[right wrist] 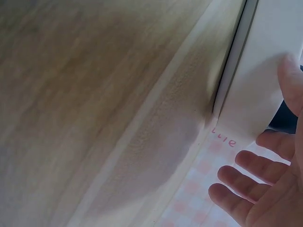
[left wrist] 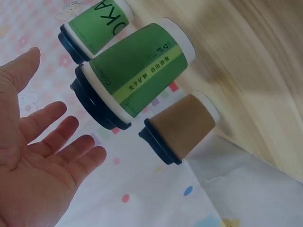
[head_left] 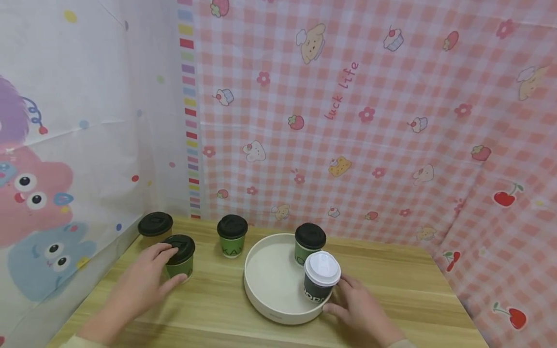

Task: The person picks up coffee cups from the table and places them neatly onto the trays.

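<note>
My left hand (head_left: 145, 275) is beside a green paper cup with a black lid (head_left: 182, 263), fingers spread. The left wrist view shows a gap between that hand (left wrist: 52, 156) and the green cup (left wrist: 142, 71). A round cream tray (head_left: 270, 285) holds a dark cup with a white lid (head_left: 319, 285) near its right edge, and a green cup with a black lid (head_left: 304, 251) behind it. My right hand (head_left: 359, 307) is at the tray's right rim by the white-lidded cup, fingers loosely extended. In the right wrist view, its thumb (right wrist: 291, 82) overlaps the tray wall (right wrist: 255, 71).
Another green cup with a black lid (head_left: 232, 239) stands left of the tray. A brown cup with a black lid (head_left: 154, 229) stands at the table's far left corner. Patterned cloths (head_left: 278, 96) hang behind and beside the wooden table (head_left: 209, 309).
</note>
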Action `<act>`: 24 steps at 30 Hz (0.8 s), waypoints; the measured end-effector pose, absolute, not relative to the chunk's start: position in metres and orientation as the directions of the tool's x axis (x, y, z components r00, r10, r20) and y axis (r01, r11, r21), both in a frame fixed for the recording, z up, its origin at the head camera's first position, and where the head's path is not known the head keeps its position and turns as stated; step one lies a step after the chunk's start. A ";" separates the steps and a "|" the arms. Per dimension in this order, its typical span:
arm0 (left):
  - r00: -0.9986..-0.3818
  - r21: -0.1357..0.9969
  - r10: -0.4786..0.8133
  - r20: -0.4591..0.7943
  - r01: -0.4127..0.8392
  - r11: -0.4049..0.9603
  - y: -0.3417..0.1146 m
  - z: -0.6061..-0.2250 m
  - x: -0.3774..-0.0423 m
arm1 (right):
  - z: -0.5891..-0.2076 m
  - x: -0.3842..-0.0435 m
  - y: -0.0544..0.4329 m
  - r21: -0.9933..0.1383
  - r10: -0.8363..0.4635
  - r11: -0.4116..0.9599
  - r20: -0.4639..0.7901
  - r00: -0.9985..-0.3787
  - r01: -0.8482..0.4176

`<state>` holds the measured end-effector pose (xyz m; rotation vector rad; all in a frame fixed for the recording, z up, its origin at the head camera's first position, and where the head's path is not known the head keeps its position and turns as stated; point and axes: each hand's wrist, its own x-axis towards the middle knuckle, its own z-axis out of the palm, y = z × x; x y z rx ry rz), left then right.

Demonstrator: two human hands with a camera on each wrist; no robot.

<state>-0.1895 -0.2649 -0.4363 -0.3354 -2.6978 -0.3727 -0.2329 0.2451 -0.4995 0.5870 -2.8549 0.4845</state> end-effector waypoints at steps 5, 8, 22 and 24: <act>-0.904 0.211 0.172 0.391 0.270 0.940 -0.267 -0.433 -0.198 | -0.497 -0.232 0.245 -0.289 -0.338 0.870 0.236 -0.911 -0.399; -0.904 0.208 0.174 0.390 0.270 0.940 -0.268 -0.432 -0.203 | -0.496 -0.231 0.244 -0.296 -0.332 0.871 0.235 -0.914 -0.392; -0.943 0.226 0.172 0.285 0.240 0.944 -0.271 -0.430 -0.232 | -0.495 -0.230 0.243 -0.331 -0.297 0.877 0.198 -0.934 -0.348; -0.949 0.224 0.170 0.267 0.232 0.947 -0.271 -0.431 -0.235 | -0.495 -0.230 0.242 -0.329 -0.294 0.878 0.199 -0.935 -0.347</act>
